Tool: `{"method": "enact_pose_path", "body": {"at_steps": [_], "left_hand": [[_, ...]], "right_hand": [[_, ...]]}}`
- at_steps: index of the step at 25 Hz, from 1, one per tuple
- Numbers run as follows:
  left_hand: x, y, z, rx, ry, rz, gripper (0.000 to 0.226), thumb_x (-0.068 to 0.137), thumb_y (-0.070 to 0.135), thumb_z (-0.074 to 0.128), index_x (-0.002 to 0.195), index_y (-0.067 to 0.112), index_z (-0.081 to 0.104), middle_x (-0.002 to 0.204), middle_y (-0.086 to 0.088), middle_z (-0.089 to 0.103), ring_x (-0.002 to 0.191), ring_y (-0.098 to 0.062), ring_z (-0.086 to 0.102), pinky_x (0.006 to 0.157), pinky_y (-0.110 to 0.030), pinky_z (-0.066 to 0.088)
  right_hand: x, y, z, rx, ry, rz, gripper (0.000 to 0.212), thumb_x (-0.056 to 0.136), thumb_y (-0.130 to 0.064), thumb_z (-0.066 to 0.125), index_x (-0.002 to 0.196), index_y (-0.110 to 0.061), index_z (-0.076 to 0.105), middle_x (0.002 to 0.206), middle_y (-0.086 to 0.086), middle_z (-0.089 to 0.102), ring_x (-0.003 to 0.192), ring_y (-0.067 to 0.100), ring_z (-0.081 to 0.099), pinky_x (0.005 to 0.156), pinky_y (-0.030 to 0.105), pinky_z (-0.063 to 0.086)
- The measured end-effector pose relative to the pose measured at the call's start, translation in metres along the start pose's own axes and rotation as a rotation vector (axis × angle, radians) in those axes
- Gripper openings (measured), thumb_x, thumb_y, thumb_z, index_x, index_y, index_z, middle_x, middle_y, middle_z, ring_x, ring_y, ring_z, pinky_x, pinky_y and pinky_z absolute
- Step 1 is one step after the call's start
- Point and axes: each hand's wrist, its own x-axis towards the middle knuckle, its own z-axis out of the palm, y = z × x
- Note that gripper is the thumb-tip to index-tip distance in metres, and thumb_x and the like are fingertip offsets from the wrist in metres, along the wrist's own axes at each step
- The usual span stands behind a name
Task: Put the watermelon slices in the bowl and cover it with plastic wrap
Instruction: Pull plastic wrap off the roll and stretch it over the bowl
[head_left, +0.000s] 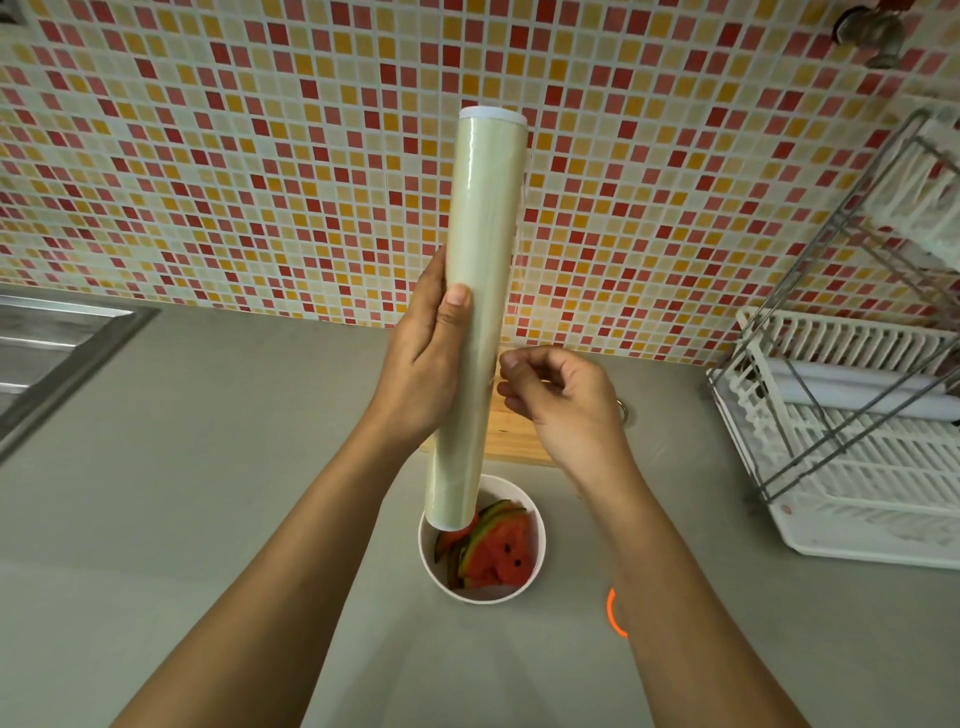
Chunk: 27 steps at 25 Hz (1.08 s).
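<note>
So my left hand (415, 364) has a full wraparound grip on the plastic wrap roll (483, 218). The thumb (457, 306) lies flat on the front and the fingers are curled round behind where I can't see them. I'm holding it a bit below the middle.

My right hand (561, 400) is just beside the roll on its right, fingers curled in, with the thumb and forefinger tips pressed together. A thin clear strip, the loose film edge (521, 234), stands off the right side of the roll and runs down to that pinch. So I'm nipping the film there, though it's so see-through it's hard to make out.

The roll is up in the air, not resting on anything. Its long axis runs near to far. The white-capped end points away from me toward the tiled wall (208, 156) and leans slightly right. The near end hangs over the left part of the white bowl (540, 545).

The bowl sits on the grey counter (208, 467) close to me, between my forearms, with the watermelon slices (501, 551) piled inside, rinds showing. There's no wrap over it yet.

A wooden board (514, 436) lies just beyond the bowl, mostly hidden by my hands. A white dish rack (857, 441) is off to the right and a steel sink (52, 353) to the far left. Something orange (615, 613) peeks out from behind my right forearm.
</note>
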Motion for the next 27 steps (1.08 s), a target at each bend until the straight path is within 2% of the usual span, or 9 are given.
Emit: {"method": "enact_pose_path", "body": {"at_steps": [3, 5, 8, 12, 16, 19, 21, 23, 27], "left_hand": [[0.0, 0.0, 0.003, 0.037, 0.001, 0.016, 0.047, 0.098, 0.039, 0.033, 0.144, 0.033, 0.025, 0.119, 0.039, 0.04, 0.106, 0.024, 0.045, 0.081, 0.0, 0.04], [0.001, 0.001, 0.003, 0.047, 0.024, 0.04, 0.05, 0.098, 0.038, 0.033, 0.146, 0.028, 0.025, 0.121, 0.038, 0.039, 0.108, 0.024, 0.044, 0.083, -0.001, 0.039], [0.003, 0.003, 0.002, 0.042, 0.05, 0.073, 0.048, 0.099, 0.034, 0.033, 0.146, 0.024, 0.026, 0.121, 0.037, 0.039, 0.109, 0.024, 0.043, 0.084, 0.0, 0.037], [0.004, 0.004, 0.002, 0.056, 0.045, 0.086, 0.05, 0.099, 0.034, 0.034, 0.147, 0.022, 0.026, 0.12, 0.04, 0.039, 0.11, 0.025, 0.042, 0.085, 0.0, 0.036], [0.003, 0.004, 0.002, 0.046, 0.054, 0.074, 0.044, 0.099, 0.034, 0.034, 0.142, 0.031, 0.026, 0.115, 0.045, 0.039, 0.106, 0.027, 0.043, 0.08, 0.002, 0.037], [0.006, 0.004, -0.002, 0.059, 0.08, 0.064, 0.045, 0.098, 0.038, 0.034, 0.143, 0.031, 0.028, 0.118, 0.038, 0.042, 0.108, 0.022, 0.046, 0.081, -0.001, 0.041], [0.008, 0.004, -0.007, 0.071, 0.101, 0.061, 0.052, 0.098, 0.038, 0.033, 0.147, 0.025, 0.024, 0.12, 0.037, 0.039, 0.108, 0.024, 0.043, 0.082, 0.0, 0.039], [0.009, 0.004, -0.008, 0.072, 0.101, 0.058, 0.054, 0.098, 0.038, 0.032, 0.149, 0.022, 0.022, 0.122, 0.038, 0.036, 0.108, 0.028, 0.04, 0.084, 0.002, 0.036], [0.007, 0.005, -0.002, 0.072, 0.08, 0.071, 0.052, 0.1, 0.034, 0.033, 0.148, 0.018, 0.025, 0.127, 0.031, 0.04, 0.113, 0.023, 0.041, 0.09, -0.001, 0.035]], "right_hand": [[0.002, 0.0, 0.002, -0.12, 0.06, -0.005, 0.015, 0.092, -0.026, 0.057, 0.077, -0.029, 0.059, 0.072, -0.007, 0.068, 0.065, 0.007, 0.069, 0.067, 0.026, 0.057], [0.001, 0.0, 0.003, 0.013, 0.059, 0.077, 0.01, 0.088, -0.035, 0.062, 0.082, -0.026, 0.061, 0.073, -0.004, 0.07, 0.065, 0.007, 0.07, 0.064, 0.023, 0.056], [-0.002, 0.003, 0.001, 0.069, -0.028, 0.152, 0.033, 0.068, -0.054, 0.073, 0.08, -0.024, 0.067, 0.071, -0.004, 0.073, 0.068, 0.011, 0.07, 0.07, 0.028, 0.059], [-0.002, 0.004, -0.001, 0.006, -0.025, 0.064, 0.009, 0.077, -0.032, 0.075, 0.07, -0.027, 0.071, 0.066, -0.007, 0.071, 0.067, 0.01, 0.068, 0.07, 0.029, 0.058], [-0.003, 0.002, -0.005, -0.132, -0.05, 0.02, 0.012, 0.084, -0.027, 0.067, 0.073, -0.027, 0.067, 0.066, -0.009, 0.069, 0.069, 0.008, 0.067, 0.072, 0.029, 0.056], [-0.004, 0.003, -0.013, -0.333, 0.071, -0.061, 0.011, 0.09, -0.028, 0.058, 0.079, -0.029, 0.059, 0.073, -0.013, 0.064, 0.075, 0.007, 0.065, 0.073, 0.029, 0.054], [-0.007, 0.003, -0.015, -0.205, 0.09, 0.013, 0.013, 0.086, -0.041, 0.06, 0.079, -0.031, 0.059, 0.076, -0.01, 0.065, 0.082, 0.014, 0.067, 0.08, 0.039, 0.057], [-0.012, 0.002, -0.009, -0.1, 0.024, 0.08, 0.028, 0.071, -0.06, 0.065, 0.078, -0.032, 0.064, 0.074, -0.011, 0.069, 0.081, 0.014, 0.069, 0.081, 0.041, 0.058], [-0.017, 0.006, 0.01, -0.08, 0.026, 0.034, 0.006, 0.076, -0.039, 0.074, 0.075, -0.034, 0.07, 0.071, -0.014, 0.071, 0.075, 0.009, 0.068, 0.078, 0.038, 0.058]]}}
